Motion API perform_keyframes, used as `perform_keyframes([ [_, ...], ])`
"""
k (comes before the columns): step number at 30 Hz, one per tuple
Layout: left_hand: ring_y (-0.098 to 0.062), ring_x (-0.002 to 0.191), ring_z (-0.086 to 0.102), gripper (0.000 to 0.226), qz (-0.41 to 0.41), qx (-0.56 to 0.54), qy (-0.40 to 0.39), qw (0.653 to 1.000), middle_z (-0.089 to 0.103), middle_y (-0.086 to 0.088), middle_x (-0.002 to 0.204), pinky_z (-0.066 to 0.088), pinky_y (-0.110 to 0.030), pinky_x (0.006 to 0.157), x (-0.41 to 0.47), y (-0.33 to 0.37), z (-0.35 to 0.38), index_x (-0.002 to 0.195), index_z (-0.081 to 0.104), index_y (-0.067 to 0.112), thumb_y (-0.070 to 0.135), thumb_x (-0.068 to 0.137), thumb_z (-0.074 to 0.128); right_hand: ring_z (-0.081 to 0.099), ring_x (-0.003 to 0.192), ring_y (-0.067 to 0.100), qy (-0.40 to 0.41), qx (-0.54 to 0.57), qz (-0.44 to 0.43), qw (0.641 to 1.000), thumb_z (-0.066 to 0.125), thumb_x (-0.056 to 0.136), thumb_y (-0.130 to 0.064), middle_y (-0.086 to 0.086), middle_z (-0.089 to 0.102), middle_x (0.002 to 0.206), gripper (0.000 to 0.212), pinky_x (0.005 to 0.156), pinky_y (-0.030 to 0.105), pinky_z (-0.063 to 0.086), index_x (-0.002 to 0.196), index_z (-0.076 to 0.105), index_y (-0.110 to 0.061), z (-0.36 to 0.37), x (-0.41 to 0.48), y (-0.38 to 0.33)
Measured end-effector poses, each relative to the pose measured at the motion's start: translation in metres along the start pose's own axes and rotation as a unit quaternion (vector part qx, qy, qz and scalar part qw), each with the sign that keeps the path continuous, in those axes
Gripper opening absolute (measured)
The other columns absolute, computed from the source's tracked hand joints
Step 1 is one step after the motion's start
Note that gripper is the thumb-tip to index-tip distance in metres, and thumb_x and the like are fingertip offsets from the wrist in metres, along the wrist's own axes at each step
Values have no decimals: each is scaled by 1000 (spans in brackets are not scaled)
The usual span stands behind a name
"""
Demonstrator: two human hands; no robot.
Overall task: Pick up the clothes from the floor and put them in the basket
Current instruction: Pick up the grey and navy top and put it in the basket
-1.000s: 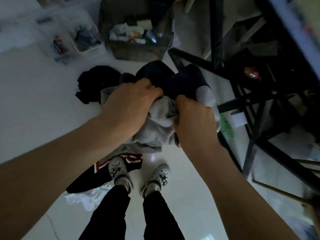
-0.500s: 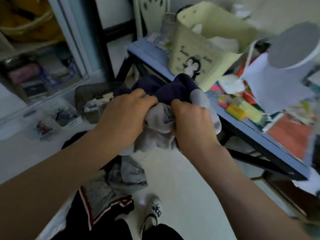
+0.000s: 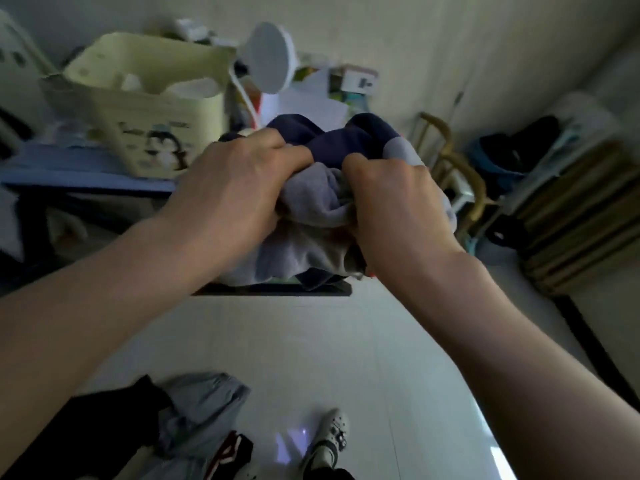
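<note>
Clothes in a grey and navy bundle (image 3: 308,202) are hanging just right of the cream basket (image 3: 114,109). We are gripping it tight with our left hand (image 3: 235,188) and right hand (image 3: 394,202). Other clothes (image 3: 201,410) are lying on the floor, well apart from the basket.

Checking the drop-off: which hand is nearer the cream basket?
Left. Both grip the clothes; the left hand is beside the basket, the right hand farther right.
</note>
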State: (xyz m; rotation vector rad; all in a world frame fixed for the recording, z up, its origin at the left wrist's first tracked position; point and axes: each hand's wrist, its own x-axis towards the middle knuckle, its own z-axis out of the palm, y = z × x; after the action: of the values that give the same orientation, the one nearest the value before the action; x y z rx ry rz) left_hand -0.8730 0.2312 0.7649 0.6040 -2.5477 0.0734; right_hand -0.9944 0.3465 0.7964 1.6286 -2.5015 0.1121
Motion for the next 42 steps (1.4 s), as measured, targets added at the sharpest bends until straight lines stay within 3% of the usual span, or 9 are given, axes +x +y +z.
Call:
perform_keyframes([
  [4, -37, 80, 60, 29, 108, -49, -4, 993, 59, -7, 96, 39, -36, 60, 36, 72, 8, 99, 60, 24, 12, 73, 67, 23, 53, 4, -7, -44, 109, 993, 77, 73, -25, -9, 18, 70, 44, 39, 18, 17, 106, 49, -18, -25, -51, 63],
  [8, -38, 82, 61, 22, 196, -91, 9, 976, 60, -7, 95, 41, -36, 60, 68, 161, 21, 97, 60, 24, 19, 75, 60, 22, 51, 4, 11, -72, 191, 979, 60, 87, -20, -7, 22, 68, 23, 39, 17, 17, 109, 51, -18, -42, -108, 134],
  [12, -38, 83, 61, 28, 275, -155, 0, 949, 60, -8, 95, 47, -45, 64, 90, 262, 30, 99, 59, 25, 28, 74, 47, 53, 66, 20, 55, -76, 256, 962, 56, 90, -20, -5, 28, 65, 9, 54, 25, 32, 93, 49, -17, -51, -170, 205],
  [16, -40, 85, 61, 25, 324, -215, -1, 921, 59, -10, 99, 47, -44, 64, 103, 370, 44, 103, 59, 25, 26, 79, 51, 26, 54, 8, 19, -105, 338, 935, 56, 91, -21, -7, 23, 68, 19, 42, 21, 19, 110, 53, -17, -73, -239, 278],
  [23, -36, 92, 60, 26, 396, -284, -11, 873, 58, -5, 111, 47, -41, 69, 113, 580, 63, 110, 58, 28, 30, 85, 60, 37, 65, 14, -6, -163, 452, 877, 51, 96, -18, -8, 20, 68, 19, 42, 19, 16, 114, 53, -17, -104, -370, 402],
  [27, -37, 91, 61, 25, 449, -306, -14, 839, 58, -4, 108, 50, -44, 70, 116, 669, 76, 108, 58, 28, 28, 83, 61, 60, 94, 22, -1, -182, 504, 844, 48, 96, -18, -6, 32, 73, 19, 44, 24, 19, 115, 52, -16, -105, -425, 451],
  [29, -37, 88, 61, 24, 478, -319, -14, 818, 59, -4, 105, 51, -44, 68, 121, 716, 85, 106, 59, 27, 26, 83, 62, 60, 103, 24, 8, -179, 538, 824, 47, 98, -18, 0, 52, 95, 19, 48, 26, 24, 116, 51, -16, -106, -450, 477],
  [32, -38, 85, 61, 25, 530, -333, -23, 780, 59, -4, 104, 51, -45, 65, 126, 781, 94, 106, 59, 27, 25, 82, 62, 59, 105, 26, 16, -187, 586, 788, 49, 96, -21, 5, 57, 113, 19, 56, 25, 27, 114, 52, -16, -103, -484, 517],
  [42, -38, 87, 61, 26, 671, -402, -59, 620, 59, -5, 108, 46, -39, 64, 129, 994, 121, 109, 58, 30, 27, 83, 61, 58, 101, 25, 33, -222, 739, 635, 44, 100, -21, 6, 53, 99, 4, 44, 24, 18, 97, 42, -19, -103, -591, 621],
])
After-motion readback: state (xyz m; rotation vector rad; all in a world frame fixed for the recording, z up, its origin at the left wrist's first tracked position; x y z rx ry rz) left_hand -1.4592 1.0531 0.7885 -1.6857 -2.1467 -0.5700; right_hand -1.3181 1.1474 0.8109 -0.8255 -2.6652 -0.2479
